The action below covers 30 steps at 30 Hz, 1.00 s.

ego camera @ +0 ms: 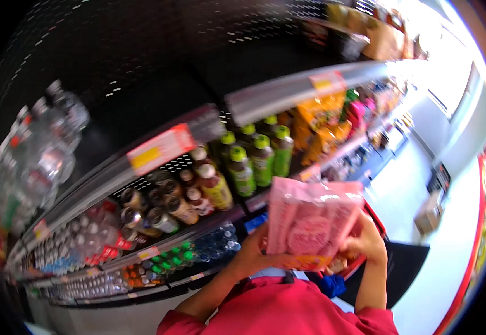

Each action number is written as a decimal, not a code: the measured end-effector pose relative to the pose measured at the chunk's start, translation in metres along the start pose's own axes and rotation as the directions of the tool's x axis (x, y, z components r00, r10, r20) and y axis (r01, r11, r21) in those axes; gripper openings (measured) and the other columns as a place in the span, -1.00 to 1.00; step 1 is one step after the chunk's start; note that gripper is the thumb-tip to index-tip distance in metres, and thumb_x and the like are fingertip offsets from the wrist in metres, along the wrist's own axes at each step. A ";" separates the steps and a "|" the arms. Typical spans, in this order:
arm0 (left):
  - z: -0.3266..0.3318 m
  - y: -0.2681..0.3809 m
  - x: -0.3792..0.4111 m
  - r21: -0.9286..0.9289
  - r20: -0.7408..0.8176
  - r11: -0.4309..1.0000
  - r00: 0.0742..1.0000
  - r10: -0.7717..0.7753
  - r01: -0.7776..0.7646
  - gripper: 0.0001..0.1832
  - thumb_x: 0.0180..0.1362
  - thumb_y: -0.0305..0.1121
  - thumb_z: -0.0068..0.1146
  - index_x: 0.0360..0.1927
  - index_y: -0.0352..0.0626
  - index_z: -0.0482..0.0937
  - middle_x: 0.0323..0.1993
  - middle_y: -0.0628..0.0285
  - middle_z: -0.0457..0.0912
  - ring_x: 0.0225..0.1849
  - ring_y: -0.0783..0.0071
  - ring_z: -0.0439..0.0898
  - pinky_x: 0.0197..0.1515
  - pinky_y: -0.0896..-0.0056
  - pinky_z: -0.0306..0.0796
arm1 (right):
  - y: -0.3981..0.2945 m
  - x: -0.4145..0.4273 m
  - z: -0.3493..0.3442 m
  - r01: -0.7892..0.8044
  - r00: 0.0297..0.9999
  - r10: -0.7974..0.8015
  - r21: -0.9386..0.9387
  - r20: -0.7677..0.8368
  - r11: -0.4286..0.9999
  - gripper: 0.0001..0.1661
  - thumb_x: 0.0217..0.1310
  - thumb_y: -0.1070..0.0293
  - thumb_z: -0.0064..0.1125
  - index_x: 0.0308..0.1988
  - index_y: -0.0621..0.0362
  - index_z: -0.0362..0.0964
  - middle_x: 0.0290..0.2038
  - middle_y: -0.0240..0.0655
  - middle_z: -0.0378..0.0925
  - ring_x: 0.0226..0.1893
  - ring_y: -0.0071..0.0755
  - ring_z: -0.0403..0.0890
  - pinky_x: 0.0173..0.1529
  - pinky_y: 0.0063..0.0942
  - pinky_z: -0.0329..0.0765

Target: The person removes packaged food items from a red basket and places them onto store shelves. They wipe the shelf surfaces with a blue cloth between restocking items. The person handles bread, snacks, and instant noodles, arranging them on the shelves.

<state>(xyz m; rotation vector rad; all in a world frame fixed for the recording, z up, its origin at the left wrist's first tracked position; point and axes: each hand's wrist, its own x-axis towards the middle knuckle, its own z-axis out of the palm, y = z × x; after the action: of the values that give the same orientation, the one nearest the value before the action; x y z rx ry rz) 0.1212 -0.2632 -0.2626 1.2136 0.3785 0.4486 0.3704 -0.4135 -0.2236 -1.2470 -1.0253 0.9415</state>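
Both my hands hold a pink plastic snack pouch [310, 228] in front of my chest. Its face bears writing and a round emblem, with an orange strip along the bottom. My left hand [259, 253] grips the pouch's lower left side, its thumb lying across the front. On the other side, my right hand [364, 238] clasps the right edge with bent fingers. Whether there is one pouch or a few stacked together I cannot tell. Below it, partly hidden by the pouch and my right arm, is a red basket or bin [354, 268] with some items inside.
Shop shelving runs along the left, with green-capped bottles [262, 161], dark drink bottles [213, 184] and orange snack bags [324, 130]. Price tags [161, 148] line the shelf edges. A cardboard box [429, 212] sits on the pale floor at right, beyond a black panel [406, 268].
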 end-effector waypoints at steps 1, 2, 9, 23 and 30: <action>0.000 0.009 -0.005 0.097 -0.009 0.993 0.998 0.066 -0.065 -0.15 -0.03 -0.46 0.56 0.34 -0.17 0.33 0.16 0.25 0.55 0.15 0.48 0.53 0.17 0.33 0.48 | -0.005 -0.006 0.004 -0.077 0.997 0.077 -0.011 -0.004 0.997 0.06 -0.28 0.33 0.75 0.23 0.33 0.35 0.10 -0.27 0.55 0.11 -0.42 0.54 0.18 -0.35 0.51; 0.000 0.017 -0.009 0.190 -0.005 0.975 0.993 0.122 -0.119 -0.13 -0.04 -0.45 0.57 0.35 -0.18 0.33 0.21 0.24 0.53 0.20 0.47 0.50 0.23 0.31 0.43 | -0.010 -0.009 0.010 -0.060 0.998 0.060 0.027 -0.001 0.998 0.05 -0.28 0.33 0.75 0.22 0.36 0.35 0.11 -0.24 0.55 0.12 -0.39 0.54 0.19 -0.34 0.51; -0.001 0.092 -0.044 0.463 -0.105 0.804 0.878 0.468 -0.373 -0.26 -0.03 -0.29 0.60 0.20 -0.14 0.42 0.03 0.25 0.60 0.12 0.50 0.55 0.17 0.36 0.44 | -0.036 0.025 0.040 0.184 0.962 -0.204 0.119 0.182 0.976 0.19 -0.41 0.47 0.77 0.27 0.42 0.27 0.16 -0.15 0.53 0.16 -0.28 0.54 0.24 -0.24 0.49; -0.084 0.298 -0.050 0.991 -0.050 0.103 0.461 0.886 -0.090 -0.41 0.19 -0.07 0.37 0.10 -0.32 0.50 -0.10 0.17 0.68 -0.13 0.49 0.63 -0.08 0.42 0.49 | -0.212 0.214 0.170 0.692 0.671 -0.609 -0.063 0.422 0.719 -0.33 0.26 0.31 0.34 0.27 0.32 0.31 -0.04 -0.25 0.62 -0.06 -0.51 0.61 -0.04 -0.48 0.62; -0.164 0.336 -0.006 0.905 -0.207 0.354 0.483 0.851 -0.235 -0.37 0.15 -0.07 0.41 0.10 -0.39 0.56 -0.05 -0.01 0.69 -0.05 0.34 0.67 0.04 0.33 0.50 | -0.205 0.329 0.220 0.576 0.733 -0.481 -0.062 0.482 0.815 -0.33 0.31 0.25 0.30 0.25 0.41 0.30 -0.11 -0.15 0.64 -0.15 -0.38 0.69 -0.20 -0.41 0.72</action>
<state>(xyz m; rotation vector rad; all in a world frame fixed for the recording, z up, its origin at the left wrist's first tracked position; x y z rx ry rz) -0.0096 -0.0396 0.0068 2.0939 0.8152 1.5729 0.2536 -0.0573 0.0174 -0.8180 -1.7808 0.6787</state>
